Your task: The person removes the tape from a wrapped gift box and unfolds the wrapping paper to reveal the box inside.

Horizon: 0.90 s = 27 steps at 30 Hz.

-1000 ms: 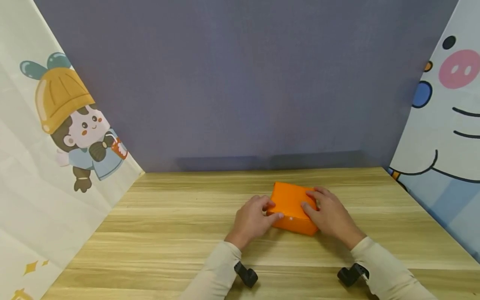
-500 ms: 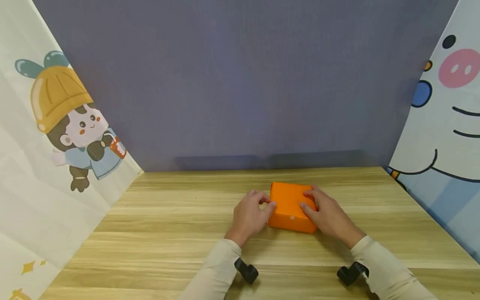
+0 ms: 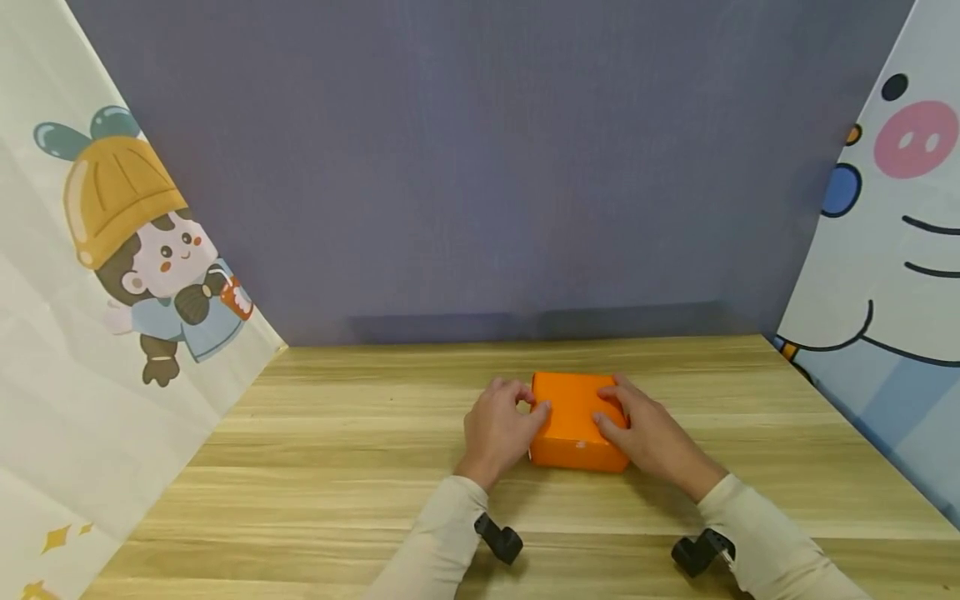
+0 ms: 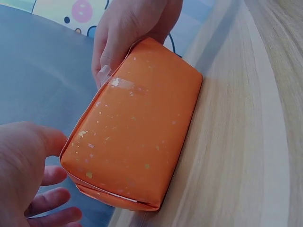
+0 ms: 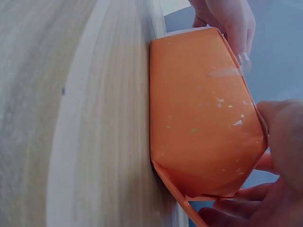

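Observation:
An orange paper-wrapped box (image 3: 576,408) lies flat on the wooden table between both hands. My left hand (image 3: 497,429) is at its left end, thumb on the top edge and fingers curled by the end face. On the right end my right hand (image 3: 656,429) grips the box, its thumb on top and fingers around the far side. The left wrist view shows a strip of clear tape (image 4: 122,83) across the near side, and glittery flecks. A loose paper flap (image 5: 177,189) sticks out at the right end in the right wrist view. The box's underside is hidden.
The wooden tabletop (image 3: 337,467) runs back to a grey-purple panel (image 3: 480,167). White cartoon-printed sheets stand at the left (image 3: 60,400) and right (image 3: 885,308). A black wrist camera (image 3: 498,539) sits on the left sleeve and another black camera (image 3: 701,552) on the right.
The box has turned squarer to the table and shifted a little left and nearer. My left hand has drawn back slightly left from its top; my right hand has moved along with it.

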{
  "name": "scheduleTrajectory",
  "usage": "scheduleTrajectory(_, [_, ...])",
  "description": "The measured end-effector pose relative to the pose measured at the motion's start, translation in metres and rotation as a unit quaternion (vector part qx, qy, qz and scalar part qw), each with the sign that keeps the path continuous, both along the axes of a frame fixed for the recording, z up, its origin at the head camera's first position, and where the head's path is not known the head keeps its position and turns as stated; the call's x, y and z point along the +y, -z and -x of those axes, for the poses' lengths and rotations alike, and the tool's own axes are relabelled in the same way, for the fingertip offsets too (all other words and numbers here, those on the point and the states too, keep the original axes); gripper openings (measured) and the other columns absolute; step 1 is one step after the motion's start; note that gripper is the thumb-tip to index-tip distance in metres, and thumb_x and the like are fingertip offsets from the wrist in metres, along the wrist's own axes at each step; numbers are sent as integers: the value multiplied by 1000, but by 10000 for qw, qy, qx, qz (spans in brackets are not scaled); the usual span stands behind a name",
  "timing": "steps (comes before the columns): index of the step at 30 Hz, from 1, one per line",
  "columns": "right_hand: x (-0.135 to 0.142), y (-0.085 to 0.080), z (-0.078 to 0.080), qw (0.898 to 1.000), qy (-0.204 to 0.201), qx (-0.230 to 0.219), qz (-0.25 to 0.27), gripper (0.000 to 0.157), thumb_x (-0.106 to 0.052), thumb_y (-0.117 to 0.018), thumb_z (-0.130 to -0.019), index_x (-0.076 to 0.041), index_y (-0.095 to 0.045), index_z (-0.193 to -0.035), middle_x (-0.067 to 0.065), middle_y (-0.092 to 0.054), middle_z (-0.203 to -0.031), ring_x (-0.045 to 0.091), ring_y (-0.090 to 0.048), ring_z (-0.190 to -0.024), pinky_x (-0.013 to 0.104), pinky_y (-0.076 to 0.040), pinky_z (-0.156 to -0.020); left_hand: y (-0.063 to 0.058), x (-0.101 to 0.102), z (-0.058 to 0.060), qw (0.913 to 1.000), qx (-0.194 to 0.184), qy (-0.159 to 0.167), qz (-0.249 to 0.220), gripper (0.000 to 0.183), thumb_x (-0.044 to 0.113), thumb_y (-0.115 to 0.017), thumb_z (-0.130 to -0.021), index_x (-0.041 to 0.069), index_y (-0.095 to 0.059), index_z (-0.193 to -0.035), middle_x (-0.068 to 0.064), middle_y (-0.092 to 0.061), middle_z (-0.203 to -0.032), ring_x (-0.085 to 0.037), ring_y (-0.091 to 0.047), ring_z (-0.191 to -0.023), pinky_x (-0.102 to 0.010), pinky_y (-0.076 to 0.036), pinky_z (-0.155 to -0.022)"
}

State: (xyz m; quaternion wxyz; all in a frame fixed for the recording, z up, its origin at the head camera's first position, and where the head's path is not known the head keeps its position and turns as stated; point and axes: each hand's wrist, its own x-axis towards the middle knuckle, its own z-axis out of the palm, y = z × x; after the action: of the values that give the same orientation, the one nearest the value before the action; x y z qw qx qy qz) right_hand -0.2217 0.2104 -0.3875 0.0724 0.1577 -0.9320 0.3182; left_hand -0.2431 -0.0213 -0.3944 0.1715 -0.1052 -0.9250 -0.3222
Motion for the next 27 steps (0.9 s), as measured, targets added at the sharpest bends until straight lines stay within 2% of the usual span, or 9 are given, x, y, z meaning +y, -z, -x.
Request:
scheduleTrajectory(9, [0, 0, 0, 10000, 23, 75, 6, 49, -30, -62, -100, 3, -56, -135, 33, -28, -155, 50, -30, -141, 63, -28, -111, -3, -1, 1, 9999, 110, -90, -22, 14, 38, -67, -90, 27, -69, -81, 7, -61, -90, -13, -59, -74, -34, -47, -62])
scheduleTrajectory(19, [1, 0, -1, 9999, -7, 111, -5, 48, -30, -63, -100, 3, -57, -135, 33, -28, -155, 50, -31, -140, 63, -28, -110, -1, -3, 0, 9999, 9, -75, -90, 15, 34, -66, -90, 27, -68, -77, 9, -60, -91, -13, -59, -77, -34, -47, -64])
scheduleTrajectory(27, [3, 2, 0, 10000, -48, 64, 18, 50, -31, -62, -100, 3, -56, -135, 33, -28, -156, 50, -29, -141, 63, -27, -110, -1, -5, 2, 9986, -195, -107, -472, 14, 30, -66, -87, 27, -65, -74, 13, -58, -71, -9, -54, -64, -31, -45, -60])
